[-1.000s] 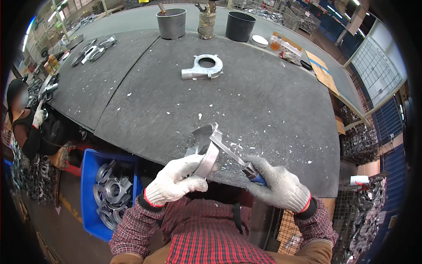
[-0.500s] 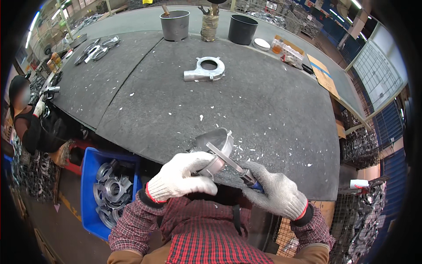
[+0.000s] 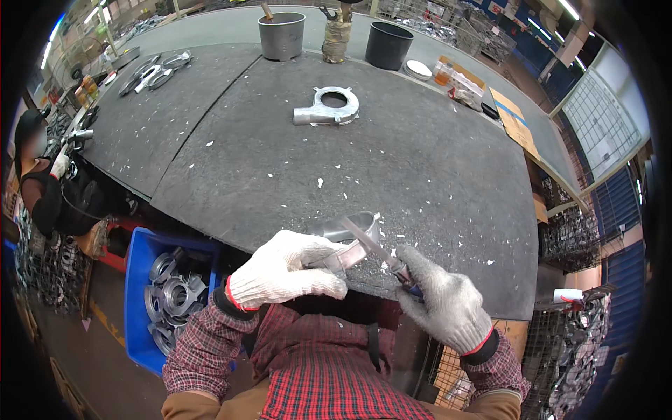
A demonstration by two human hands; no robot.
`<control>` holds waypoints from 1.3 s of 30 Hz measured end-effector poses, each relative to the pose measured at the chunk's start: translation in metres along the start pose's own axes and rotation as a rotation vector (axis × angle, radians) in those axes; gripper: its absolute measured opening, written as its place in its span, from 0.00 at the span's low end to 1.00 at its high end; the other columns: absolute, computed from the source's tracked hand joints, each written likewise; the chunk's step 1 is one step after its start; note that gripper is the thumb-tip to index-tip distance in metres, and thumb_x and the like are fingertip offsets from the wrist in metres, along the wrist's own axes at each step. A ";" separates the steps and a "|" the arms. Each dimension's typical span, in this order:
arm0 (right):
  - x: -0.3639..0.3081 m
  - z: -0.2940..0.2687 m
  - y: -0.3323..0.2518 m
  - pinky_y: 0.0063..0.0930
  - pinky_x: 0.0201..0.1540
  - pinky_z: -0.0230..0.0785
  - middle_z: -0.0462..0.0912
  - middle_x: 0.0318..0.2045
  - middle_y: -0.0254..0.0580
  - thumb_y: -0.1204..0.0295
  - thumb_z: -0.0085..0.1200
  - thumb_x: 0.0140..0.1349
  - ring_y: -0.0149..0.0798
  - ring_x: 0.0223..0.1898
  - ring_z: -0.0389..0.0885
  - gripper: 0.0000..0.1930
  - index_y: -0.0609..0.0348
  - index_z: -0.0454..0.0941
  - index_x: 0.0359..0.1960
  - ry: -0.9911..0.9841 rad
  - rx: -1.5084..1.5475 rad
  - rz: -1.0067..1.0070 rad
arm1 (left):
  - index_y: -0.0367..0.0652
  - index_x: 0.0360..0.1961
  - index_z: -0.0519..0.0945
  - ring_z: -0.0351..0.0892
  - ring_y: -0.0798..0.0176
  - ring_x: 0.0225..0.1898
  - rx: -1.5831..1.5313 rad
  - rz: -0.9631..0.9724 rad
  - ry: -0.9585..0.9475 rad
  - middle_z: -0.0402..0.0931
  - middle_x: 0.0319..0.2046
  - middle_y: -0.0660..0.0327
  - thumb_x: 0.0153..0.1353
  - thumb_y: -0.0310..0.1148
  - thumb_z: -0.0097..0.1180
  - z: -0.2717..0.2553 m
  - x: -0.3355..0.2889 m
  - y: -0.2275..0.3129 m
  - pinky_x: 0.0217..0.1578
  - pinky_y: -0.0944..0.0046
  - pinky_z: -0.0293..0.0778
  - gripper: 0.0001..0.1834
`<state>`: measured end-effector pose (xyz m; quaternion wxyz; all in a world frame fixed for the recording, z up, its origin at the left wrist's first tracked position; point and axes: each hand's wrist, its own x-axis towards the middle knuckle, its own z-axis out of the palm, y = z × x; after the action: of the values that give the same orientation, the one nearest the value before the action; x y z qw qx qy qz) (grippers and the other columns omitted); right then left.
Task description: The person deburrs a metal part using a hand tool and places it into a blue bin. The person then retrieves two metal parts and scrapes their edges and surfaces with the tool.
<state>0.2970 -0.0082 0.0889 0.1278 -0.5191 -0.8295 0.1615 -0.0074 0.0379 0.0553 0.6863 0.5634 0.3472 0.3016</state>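
Note:
Both of my hands wear white knit gloves. My left hand (image 3: 285,269) is closed around the spout of a silver metal blower housing (image 3: 344,259), tilted at the table's near edge. My right hand (image 3: 448,301) grips the blue handle of a flat file (image 3: 369,240), whose grey blade slants up and left across the housing's rim. Part of the housing is hidden behind the blade and my left glove. Farther off, a second silver blower housing (image 3: 336,105) lies flat on the dark table mat (image 3: 259,154).
A blue bin (image 3: 133,308) of metal castings stands at lower left. Along the far edge are a grey bucket (image 3: 281,38), a black bucket (image 3: 388,45) and a wrapped tool holder (image 3: 337,42). White shavings dot the mat. At far left a co-worker (image 3: 42,175) handles a part.
The file and my right hand have shifted slightly right and the blade points more steeply. The housing in my left hand has turned a little and sits slightly lower.

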 end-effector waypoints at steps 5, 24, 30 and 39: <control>0.001 0.000 -0.009 0.44 0.32 0.89 0.89 0.35 0.47 0.65 0.70 0.65 0.50 0.33 0.94 0.36 0.46 0.69 0.75 -0.156 -0.098 -0.088 | 0.30 0.52 0.87 0.86 0.68 0.40 -0.026 -0.059 0.015 0.90 0.36 0.58 0.59 0.19 0.74 0.002 0.004 0.007 0.46 0.64 0.83 0.19; 0.002 0.002 0.003 0.44 0.39 0.87 0.89 0.42 0.51 0.62 0.72 0.65 0.54 0.38 0.93 0.37 0.49 0.72 0.75 -0.288 0.098 -0.092 | 0.34 0.64 0.84 0.88 0.66 0.43 0.247 0.012 -0.136 0.91 0.44 0.55 0.61 0.33 0.78 -0.016 0.004 0.006 0.47 0.62 0.82 0.31; 0.007 0.017 0.018 0.48 0.48 0.86 0.91 0.47 0.56 0.57 0.69 0.69 0.61 0.46 0.92 0.37 0.49 0.68 0.76 -0.405 0.601 -0.121 | 0.38 0.61 0.83 0.89 0.55 0.43 0.695 0.359 0.098 0.87 0.41 0.55 0.54 0.34 0.83 -0.002 -0.001 -0.001 0.47 0.59 0.82 0.34; 0.010 0.022 -0.007 0.46 0.49 0.88 0.90 0.51 0.52 0.60 0.67 0.71 0.57 0.48 0.93 0.33 0.51 0.70 0.75 -0.222 0.343 -0.055 | 0.35 0.68 0.77 0.89 0.48 0.53 0.552 0.223 0.438 0.86 0.53 0.47 0.68 0.35 0.72 0.020 -0.023 -0.028 0.55 0.56 0.82 0.31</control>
<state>0.2789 -0.0052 0.0715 0.1266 -0.4458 -0.8129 0.3528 -0.0035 0.0032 0.0332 0.3808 0.6837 0.4907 0.3831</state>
